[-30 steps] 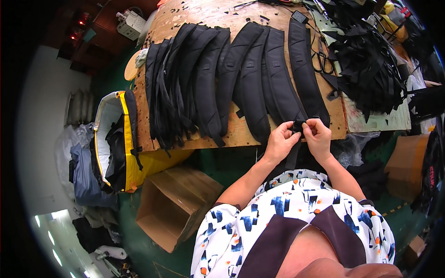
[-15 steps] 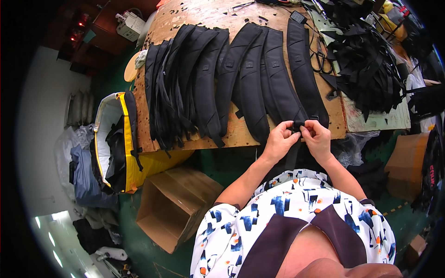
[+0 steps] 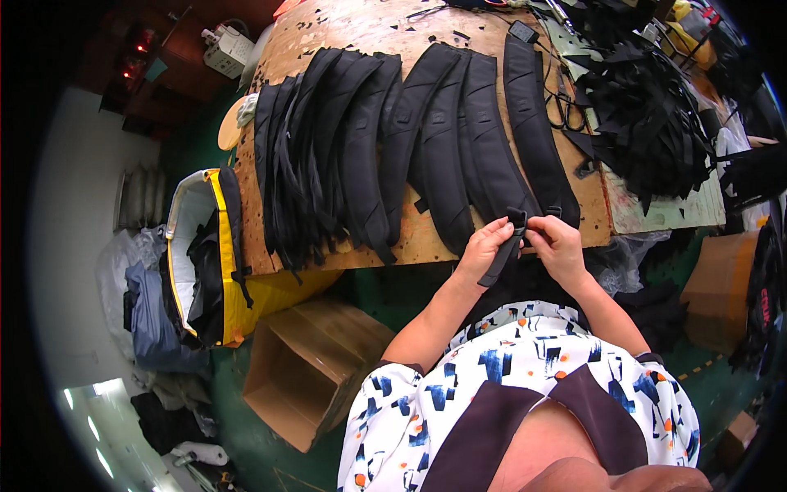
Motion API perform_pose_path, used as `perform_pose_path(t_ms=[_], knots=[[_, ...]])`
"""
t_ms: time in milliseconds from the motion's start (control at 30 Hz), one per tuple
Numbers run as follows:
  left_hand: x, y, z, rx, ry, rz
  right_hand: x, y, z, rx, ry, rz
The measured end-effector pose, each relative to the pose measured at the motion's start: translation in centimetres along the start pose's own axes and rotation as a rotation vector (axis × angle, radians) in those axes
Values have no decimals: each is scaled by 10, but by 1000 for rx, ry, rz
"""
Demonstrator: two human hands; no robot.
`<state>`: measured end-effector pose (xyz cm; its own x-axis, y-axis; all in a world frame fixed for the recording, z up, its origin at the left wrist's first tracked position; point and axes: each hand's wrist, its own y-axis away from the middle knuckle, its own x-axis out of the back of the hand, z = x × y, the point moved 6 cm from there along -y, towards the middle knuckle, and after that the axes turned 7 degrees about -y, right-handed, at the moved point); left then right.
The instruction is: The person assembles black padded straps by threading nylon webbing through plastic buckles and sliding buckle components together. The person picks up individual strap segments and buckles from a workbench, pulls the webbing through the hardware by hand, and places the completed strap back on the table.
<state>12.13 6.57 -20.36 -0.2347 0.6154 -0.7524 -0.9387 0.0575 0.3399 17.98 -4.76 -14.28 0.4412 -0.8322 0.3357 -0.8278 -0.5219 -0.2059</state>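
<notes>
Over the table's front edge, my left hand (image 3: pixel 485 248) is closed on a black webbing strap (image 3: pixel 502 264), whose free end hangs down past my fingers. At the top of this strap is a small black plastic buckle (image 3: pixel 516 218), standing up between my two hands. My right hand (image 3: pixel 561 246) is closed in a pinch at the buckle's right side; what lies between its fingertips is hidden. Just beyond my hands lies a curved black padded shoulder strap (image 3: pixel 494 139). Another shoulder strap (image 3: pixel 531 115), with a buckle on its near end, lies to its right.
More shoulder straps (image 3: pixel 365 152) are lined up leftward across the wooden table (image 3: pixel 361 20). Scissors (image 3: pixel 566 111) and a heap of black strips (image 3: pixel 643 123) are at the right. A yellow bag (image 3: pixel 225 271) and an open cardboard box (image 3: pixel 316 361) stand at the lower left.
The buckle has turned upright and shows above my fingers. The strap's tail has swung left, below my left hand. My left hand has shifted slightly left, and the hands are a little farther apart.
</notes>
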Motion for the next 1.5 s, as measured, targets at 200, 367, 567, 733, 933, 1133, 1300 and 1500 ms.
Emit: perform_pose_path(t_ms=[200,367,567,733,933,1133,1300,1500], knots=[[-1,-4,-6,-22,-46,6,-3,1,9,64,3,45],[5,-10,-4,-125,0,59,-1,3,2,-87,8,-35],[3,-14,-11,-142,-14,55,6,6,1,-186,-8,-99],[4,-12,-14,-143,8,42,6,4,-5,-131,39,-165],[6,-10,4,-129,-94,-4,36,-42,-8,-153,42,39],[-30,-9,1,-193,-411,-64,-1,-94,38,-221,-4,-124],[-15,1,27,-335,-811,162,34,-90,-2,-159,163,11],[-12,-14,54,-891,-1718,325,69,-87,49,-53,382,113]])
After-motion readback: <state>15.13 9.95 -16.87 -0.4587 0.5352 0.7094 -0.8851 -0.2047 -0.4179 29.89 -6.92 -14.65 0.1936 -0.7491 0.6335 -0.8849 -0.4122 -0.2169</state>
